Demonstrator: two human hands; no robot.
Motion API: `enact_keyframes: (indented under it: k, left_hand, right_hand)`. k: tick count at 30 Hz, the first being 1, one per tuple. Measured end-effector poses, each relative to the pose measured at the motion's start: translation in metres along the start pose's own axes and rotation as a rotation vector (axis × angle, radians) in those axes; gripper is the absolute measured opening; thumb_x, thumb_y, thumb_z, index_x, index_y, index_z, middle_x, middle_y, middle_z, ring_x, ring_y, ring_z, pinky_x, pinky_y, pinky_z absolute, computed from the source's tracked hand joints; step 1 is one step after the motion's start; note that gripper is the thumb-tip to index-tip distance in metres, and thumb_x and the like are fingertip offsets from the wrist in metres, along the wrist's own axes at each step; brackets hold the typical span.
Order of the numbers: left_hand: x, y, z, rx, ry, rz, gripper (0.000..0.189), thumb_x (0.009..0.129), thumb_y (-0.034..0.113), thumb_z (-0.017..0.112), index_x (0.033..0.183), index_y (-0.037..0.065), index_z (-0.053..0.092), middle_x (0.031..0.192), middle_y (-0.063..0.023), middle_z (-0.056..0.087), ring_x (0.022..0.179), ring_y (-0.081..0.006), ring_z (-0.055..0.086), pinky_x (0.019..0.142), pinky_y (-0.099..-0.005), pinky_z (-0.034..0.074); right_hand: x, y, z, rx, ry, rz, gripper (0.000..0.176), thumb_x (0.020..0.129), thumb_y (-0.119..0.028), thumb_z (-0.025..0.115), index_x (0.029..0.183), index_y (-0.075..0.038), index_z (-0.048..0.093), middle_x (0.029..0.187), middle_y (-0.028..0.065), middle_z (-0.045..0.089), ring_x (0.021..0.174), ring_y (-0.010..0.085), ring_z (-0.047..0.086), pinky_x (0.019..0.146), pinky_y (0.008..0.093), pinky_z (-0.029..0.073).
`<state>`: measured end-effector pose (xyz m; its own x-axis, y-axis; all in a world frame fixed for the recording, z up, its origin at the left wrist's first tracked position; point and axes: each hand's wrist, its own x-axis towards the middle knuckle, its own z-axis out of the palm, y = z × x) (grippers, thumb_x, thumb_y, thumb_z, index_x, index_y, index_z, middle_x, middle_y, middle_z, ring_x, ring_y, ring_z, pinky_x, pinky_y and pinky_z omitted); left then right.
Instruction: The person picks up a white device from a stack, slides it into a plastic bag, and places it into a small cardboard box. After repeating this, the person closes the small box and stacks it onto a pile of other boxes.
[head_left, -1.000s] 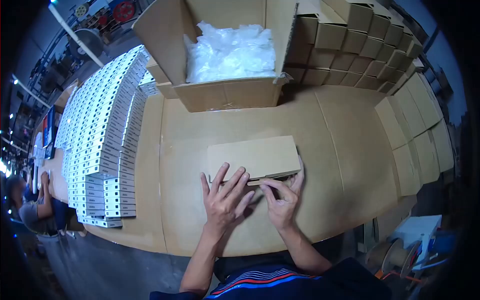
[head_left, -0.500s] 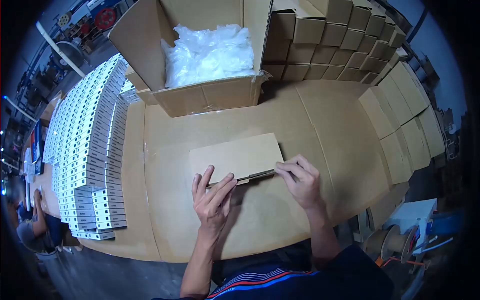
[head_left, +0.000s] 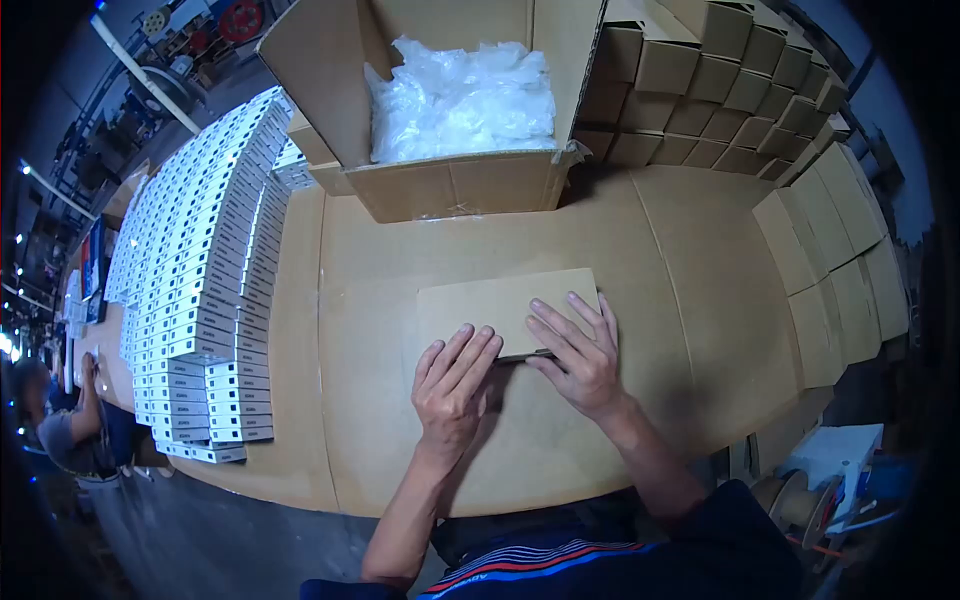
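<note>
A flat brown cardboard box lies on the cardboard-covered table in front of me. My left hand rests on its near left part, fingers stretched out over the top and near edge. On the right part of the box lies my right hand, its fingers spread over the top and the thumb at the near edge. A narrow dark gap shows along the near edge between my hands. Neither hand is wrapped round anything.
A large open carton holds clear plastic bags at the back. White small boxes are stacked on the left. Brown boxes fill the back right, with more brown boxes at right. Another person is at far left.
My right hand has left its pinch at the near edge and now lies spread on the box top. My left hand's fingers lie flatter. The near-edge flap looks closed down. The view has shifted.
</note>
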<state>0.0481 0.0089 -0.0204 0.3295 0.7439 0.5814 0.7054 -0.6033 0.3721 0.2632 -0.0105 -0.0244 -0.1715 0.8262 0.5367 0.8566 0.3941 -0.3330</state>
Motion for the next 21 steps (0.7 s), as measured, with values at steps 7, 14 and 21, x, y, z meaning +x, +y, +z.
enact_keyframes:
  k: [7,14,21]
  left_hand:
    - [0.001,0.003,0.006,-0.106,0.13,-0.044,0.025,0.085,0.008,0.08,0.109,0.015,0.08,0.114,-0.0007,0.078,0.125,-0.0256,0.066,0.12,-0.0472,0.032]
    - [-0.01,0.016,0.015,-0.071,0.132,-0.214,0.013,0.083,0.017,0.084,0.094,0.016,0.078,0.133,-0.0021,0.07,0.139,-0.035,0.049,0.125,-0.0607,0.013]
    - [0.001,0.03,0.016,-0.201,0.117,-0.353,0.004,0.086,0.009,0.075,0.083,0.006,0.073,0.143,-0.0104,0.062,0.148,-0.0385,0.031,0.122,-0.0521,0.023]
  right_hand:
    - [-0.006,-0.016,0.02,0.167,0.27,0.128,0.031,0.072,-0.016,0.089,0.102,-0.019,0.083,0.123,-0.0048,0.075,0.131,0.0303,0.054,0.116,0.0503,0.032]
    - [-0.001,-0.026,0.007,0.424,0.231,0.289,0.01,0.078,-0.01,0.085,0.083,-0.011,0.077,0.121,0.0012,0.075,0.132,0.0332,0.053,0.117,0.0507,0.033]
    - [0.003,-0.032,0.008,0.314,0.225,0.314,0.012,0.082,-0.011,0.079,0.077,-0.008,0.067,0.134,0.0057,0.067,0.137,0.0343,0.046,0.12,0.0535,0.026]
